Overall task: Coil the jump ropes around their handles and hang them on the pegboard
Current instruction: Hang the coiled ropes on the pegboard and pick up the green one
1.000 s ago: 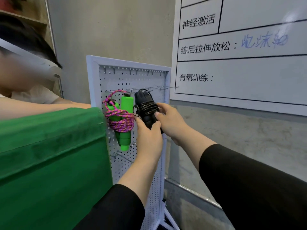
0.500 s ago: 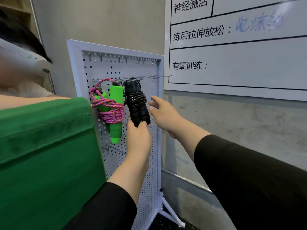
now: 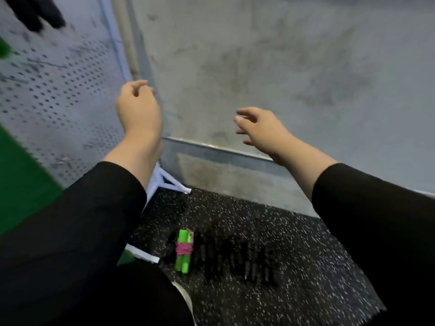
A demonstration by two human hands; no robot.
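Observation:
The view tilts down toward the floor. A green-handled jump rope point(image 3: 183, 251) wrapped in pink cord lies on the speckled black floor. Beside it, on its right, lie several black-handled ropes point(image 3: 237, 257), blurred. The white pegboard point(image 3: 58, 90) fills the upper left; the bottom of the hung black rope point(image 3: 40, 12) shows at the top left edge. My left hand point(image 3: 138, 109) hovers at the pegboard's right edge, fingers loosely curled and holding nothing. My right hand point(image 3: 261, 129) is raised in front of the grey wall, fingers spread and empty.
A green padded block point(image 3: 21, 184) stands at the left against the pegboard. The pegboard's white foot point(image 3: 171, 182) rests on the floor by the wall's metal skirting point(image 3: 223, 152). A second white foot bar point(image 3: 143, 254) lies near the ropes.
Both hands have let go of the hung black rope and dropped away from it. The view has swung down from the pegboard hooks to the floor, bringing the ropes lying there into sight.

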